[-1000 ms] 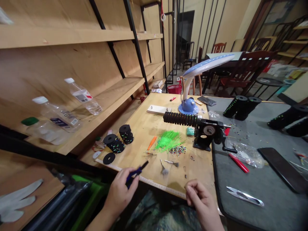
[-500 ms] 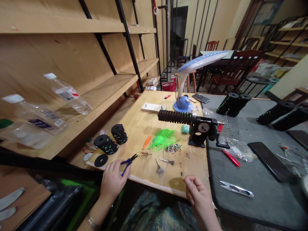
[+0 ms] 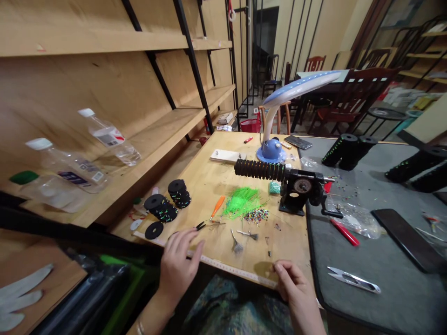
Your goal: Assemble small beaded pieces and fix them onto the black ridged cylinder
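My left hand lies over the handles of a pair of pliers at the table's front edge. Its fingers are stretched out and the thumb stands apart; only the pliers' dark jaws show. My right hand, lower and to the right, is closed in a pinch of thumb and forefinger. Whatever it pinches, if anything, is too small to see. Between the hands lie two grey-tipped bundles and a small metal piece. Behind them are bright green strands, multicoloured beads and an orange-handled tool.
A black hand-cranked winder carries a ribbed black roll. A blue lamp stands behind it. Black foam spools sit at left. Thread snips, a red tool and a phone lie on the grey mat.
My left hand has moved right onto the pliers, covering their blue handles. My right hand keeps its pinch in nearly the same place. The whole view has shifted slightly.
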The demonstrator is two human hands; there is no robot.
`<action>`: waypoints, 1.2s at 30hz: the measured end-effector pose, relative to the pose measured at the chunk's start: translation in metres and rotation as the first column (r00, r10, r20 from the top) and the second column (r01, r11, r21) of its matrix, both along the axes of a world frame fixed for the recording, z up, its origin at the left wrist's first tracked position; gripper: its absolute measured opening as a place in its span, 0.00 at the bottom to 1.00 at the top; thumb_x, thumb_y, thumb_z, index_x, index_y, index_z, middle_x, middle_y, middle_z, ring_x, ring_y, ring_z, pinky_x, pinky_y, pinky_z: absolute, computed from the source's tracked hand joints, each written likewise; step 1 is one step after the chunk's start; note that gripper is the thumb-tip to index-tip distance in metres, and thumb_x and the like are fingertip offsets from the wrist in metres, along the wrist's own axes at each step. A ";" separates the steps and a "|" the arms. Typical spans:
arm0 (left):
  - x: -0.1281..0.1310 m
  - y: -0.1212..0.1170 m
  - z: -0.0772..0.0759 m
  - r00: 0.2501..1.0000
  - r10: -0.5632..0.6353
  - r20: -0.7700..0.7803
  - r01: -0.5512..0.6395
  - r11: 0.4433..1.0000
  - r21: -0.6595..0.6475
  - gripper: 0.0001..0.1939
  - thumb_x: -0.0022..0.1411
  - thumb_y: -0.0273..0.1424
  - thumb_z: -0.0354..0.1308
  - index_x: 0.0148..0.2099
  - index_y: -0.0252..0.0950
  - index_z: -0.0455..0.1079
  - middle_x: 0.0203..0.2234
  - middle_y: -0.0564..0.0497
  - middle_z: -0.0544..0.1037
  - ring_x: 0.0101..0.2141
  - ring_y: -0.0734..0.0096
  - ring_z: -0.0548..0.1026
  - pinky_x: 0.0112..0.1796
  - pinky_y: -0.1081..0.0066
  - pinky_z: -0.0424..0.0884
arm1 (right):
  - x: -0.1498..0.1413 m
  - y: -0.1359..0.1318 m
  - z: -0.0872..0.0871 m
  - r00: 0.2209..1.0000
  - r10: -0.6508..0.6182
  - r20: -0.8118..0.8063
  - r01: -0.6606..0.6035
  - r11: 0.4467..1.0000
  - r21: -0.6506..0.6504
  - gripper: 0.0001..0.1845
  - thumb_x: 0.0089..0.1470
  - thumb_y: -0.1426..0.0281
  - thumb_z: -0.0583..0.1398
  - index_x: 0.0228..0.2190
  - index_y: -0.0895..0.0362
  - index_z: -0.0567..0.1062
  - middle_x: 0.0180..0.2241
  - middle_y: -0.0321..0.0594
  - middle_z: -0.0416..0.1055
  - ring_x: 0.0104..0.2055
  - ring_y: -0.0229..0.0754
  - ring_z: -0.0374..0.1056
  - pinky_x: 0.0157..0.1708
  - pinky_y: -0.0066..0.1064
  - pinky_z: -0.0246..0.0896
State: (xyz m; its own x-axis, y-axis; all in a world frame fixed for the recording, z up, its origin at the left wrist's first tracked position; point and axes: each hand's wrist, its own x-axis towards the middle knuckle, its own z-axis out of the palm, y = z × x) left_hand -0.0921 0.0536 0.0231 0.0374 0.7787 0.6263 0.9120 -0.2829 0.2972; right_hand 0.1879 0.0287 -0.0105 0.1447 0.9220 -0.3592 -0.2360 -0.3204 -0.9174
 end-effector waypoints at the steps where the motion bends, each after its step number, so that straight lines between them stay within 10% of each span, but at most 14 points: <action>1: 0.015 -0.001 0.008 0.995 -0.092 0.043 0.093 0.995 -0.019 0.07 0.63 0.27 0.56 0.44 0.36 0.67 0.37 0.44 0.76 0.42 0.59 0.73 0.45 0.60 0.69 | 0.001 -0.002 0.003 1.000 -0.006 0.002 0.006 1.000 0.001 0.24 0.39 0.48 0.68 0.25 0.58 0.77 0.18 0.32 0.66 0.16 0.30 0.51 0.15 0.23 0.43; 5: 0.070 0.011 0.025 0.913 -0.392 0.118 0.409 0.871 -0.273 0.05 0.63 0.25 0.52 0.41 0.36 0.69 0.33 0.47 0.76 0.37 0.62 0.72 0.40 0.64 0.69 | 0.005 -0.008 0.007 0.998 -0.046 -0.030 0.046 0.999 -0.004 0.22 0.39 0.51 0.68 0.25 0.57 0.76 0.19 0.34 0.69 0.18 0.34 0.57 0.16 0.24 0.50; 12: 0.118 0.051 0.012 0.901 -0.408 -0.147 0.256 0.774 -0.579 0.10 0.63 0.20 0.50 0.40 0.34 0.71 0.36 0.44 0.76 0.40 0.57 0.69 0.42 0.59 0.65 | 0.015 -0.017 0.000 0.978 -0.156 -0.136 0.147 0.987 -0.072 0.22 0.36 0.53 0.71 0.26 0.57 0.76 0.18 0.32 0.68 0.19 0.32 0.58 0.17 0.21 0.51; 18: 0.121 0.053 0.014 0.886 -0.445 -0.130 0.304 0.769 -0.562 0.10 0.64 0.21 0.48 0.40 0.34 0.71 0.35 0.45 0.75 0.40 0.58 0.68 0.42 0.59 0.65 | 0.014 -0.018 0.001 0.968 -0.175 -0.181 0.162 0.983 -0.083 0.23 0.34 0.52 0.72 0.25 0.57 0.76 0.16 0.31 0.67 0.17 0.31 0.56 0.17 0.21 0.49; 22: 0.121 0.042 0.029 0.852 -0.454 0.259 0.523 0.745 -0.414 0.10 0.63 0.21 0.48 0.42 0.34 0.70 0.35 0.46 0.75 0.39 0.62 0.69 0.42 0.63 0.65 | 0.008 -0.017 -0.002 0.967 -0.159 -0.197 0.151 0.987 -0.055 0.23 0.37 0.51 0.71 0.26 0.57 0.75 0.14 0.30 0.65 0.16 0.30 0.54 0.17 0.21 0.46; 31: 0.130 0.004 0.020 0.419 0.213 0.883 0.794 0.386 -0.470 0.11 0.59 0.39 0.56 0.36 0.36 0.63 0.25 0.54 0.72 0.21 0.76 0.69 0.20 0.76 0.60 | -0.004 -0.019 0.002 0.985 -0.081 -0.153 0.081 0.997 -0.007 0.26 0.41 0.47 0.67 0.26 0.57 0.73 0.10 0.26 0.60 0.14 0.30 0.51 0.17 0.23 0.44; 36: 0.136 -0.016 0.007 0.321 0.364 0.874 0.813 0.368 -0.451 0.18 0.53 0.43 0.62 0.34 0.34 0.62 0.23 0.56 0.70 0.19 0.78 0.70 0.19 0.78 0.61 | -0.010 -0.019 0.008 0.996 -0.027 -0.085 0.023 0.999 -0.042 0.30 0.35 0.44 0.67 0.23 0.58 0.73 0.10 0.26 0.57 0.13 0.29 0.49 0.15 0.22 0.41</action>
State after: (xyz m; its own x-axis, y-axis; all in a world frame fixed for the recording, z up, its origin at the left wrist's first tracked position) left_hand 0.0438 0.0380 0.0306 0.3408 0.8360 -0.4301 -0.0817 0.4821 0.8723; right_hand 0.1778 0.0097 -0.0021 0.1347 0.9025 -0.4091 -0.3214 -0.3507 -0.8796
